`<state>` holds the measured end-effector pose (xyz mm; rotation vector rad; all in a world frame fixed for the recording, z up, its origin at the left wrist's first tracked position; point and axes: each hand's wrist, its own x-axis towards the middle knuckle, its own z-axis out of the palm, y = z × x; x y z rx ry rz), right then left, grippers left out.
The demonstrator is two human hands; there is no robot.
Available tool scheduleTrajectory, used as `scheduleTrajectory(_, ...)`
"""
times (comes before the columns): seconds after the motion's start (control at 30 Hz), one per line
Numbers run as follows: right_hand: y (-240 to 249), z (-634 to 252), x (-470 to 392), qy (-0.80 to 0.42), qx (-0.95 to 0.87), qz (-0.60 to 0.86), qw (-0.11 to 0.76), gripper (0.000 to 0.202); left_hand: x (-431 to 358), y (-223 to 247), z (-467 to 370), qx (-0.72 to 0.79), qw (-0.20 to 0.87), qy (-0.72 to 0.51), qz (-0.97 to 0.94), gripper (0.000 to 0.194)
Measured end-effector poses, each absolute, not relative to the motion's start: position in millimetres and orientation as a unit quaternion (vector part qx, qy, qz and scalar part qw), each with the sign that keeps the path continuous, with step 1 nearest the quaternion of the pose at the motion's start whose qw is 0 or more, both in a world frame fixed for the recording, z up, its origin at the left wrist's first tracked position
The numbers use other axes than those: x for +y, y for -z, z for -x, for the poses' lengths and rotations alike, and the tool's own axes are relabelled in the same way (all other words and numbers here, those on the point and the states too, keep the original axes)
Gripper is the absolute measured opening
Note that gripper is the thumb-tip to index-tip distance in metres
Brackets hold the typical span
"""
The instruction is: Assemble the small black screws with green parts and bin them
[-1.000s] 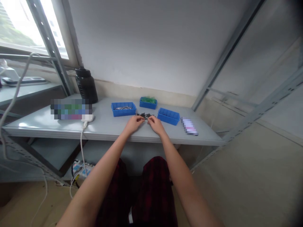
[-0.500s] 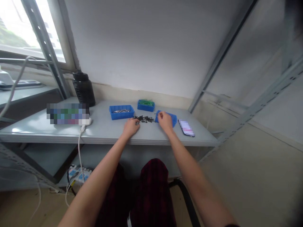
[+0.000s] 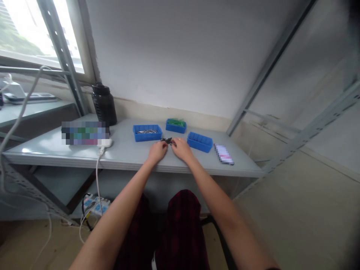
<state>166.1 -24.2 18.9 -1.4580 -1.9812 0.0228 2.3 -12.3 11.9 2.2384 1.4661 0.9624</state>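
Observation:
A heap of small black screw-like pieces lies on the grey shelf between my two hands, partly covered by them. My left hand rests at the heap's near left side, its fingers curled together; whatever they pinch is too small to make out. From the right, my right hand reaches into the heap with bent fingers closed at the black pieces, and its grip is partly hidden. Just right of it stands a blue bin with nothing visible inside. Another blue bin behind my left hand holds thin silvery metal pieces.
A third blue bin at the back holds green, film-like material. A phone lies at the right, a dark bottle stands back left. A white cable hangs over the shelf edge. Metal uprights frame both sides.
My right hand has left the right blue bin and moved left to the black heap. My left hand stays beside the heap, fingers still curled. The whole view has shifted slightly.

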Motion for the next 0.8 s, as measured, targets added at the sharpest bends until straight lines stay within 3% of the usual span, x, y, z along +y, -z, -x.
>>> scheduleTrajectory(0.27,2.2,-154.5,-17.3,-0.099,-0.742,0.546,0.375,0.042,-9.6,-11.0,-4.2,0.444,0.200,-0.369,-0.792,0.023)
scheduleTrajectory(0.8,-1.6,-160.6,-17.7,-0.165,-0.714,0.542,0.412,0.023,-11.7,-13.1,-4.4,0.432,0.250,-0.402,-0.767,0.019)
